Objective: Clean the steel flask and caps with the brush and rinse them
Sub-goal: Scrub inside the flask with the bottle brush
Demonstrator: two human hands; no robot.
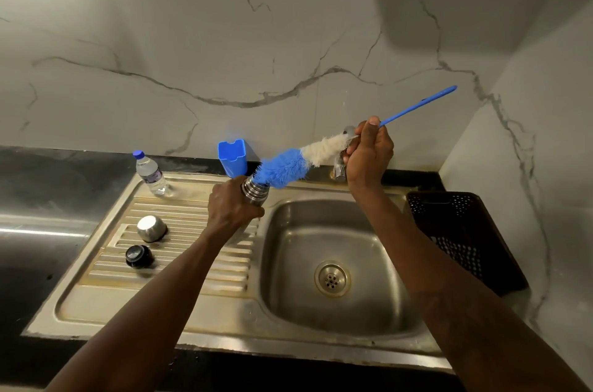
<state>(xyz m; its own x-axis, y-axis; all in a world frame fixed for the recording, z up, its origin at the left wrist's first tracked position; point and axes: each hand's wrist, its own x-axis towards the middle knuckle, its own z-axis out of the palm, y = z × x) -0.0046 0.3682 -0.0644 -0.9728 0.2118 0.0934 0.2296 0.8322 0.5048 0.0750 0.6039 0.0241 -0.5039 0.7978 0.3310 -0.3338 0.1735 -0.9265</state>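
Observation:
My left hand [232, 207] grips the steel flask [255, 192] by its neck, above the drainboard's right edge; most of its body is hidden by the hand. My right hand [369, 154] holds the bottle brush [288, 165] by its thin blue handle, up near the tap. The blue and white bristles slant down to the left, and the blue tip sits at the flask's mouth. A steel cap [151, 228] and a black inner cap [139, 256] rest on the ribbed drainboard [179, 263], left of my left arm.
The steel sink basin [346, 231] with its drain [332, 278] lies under my right arm. The tap [340, 168] stands behind it. A clear water bottle [150, 174] and a blue holder [232, 157] stand at the back. A dark perforated basket [462, 231] is on the right.

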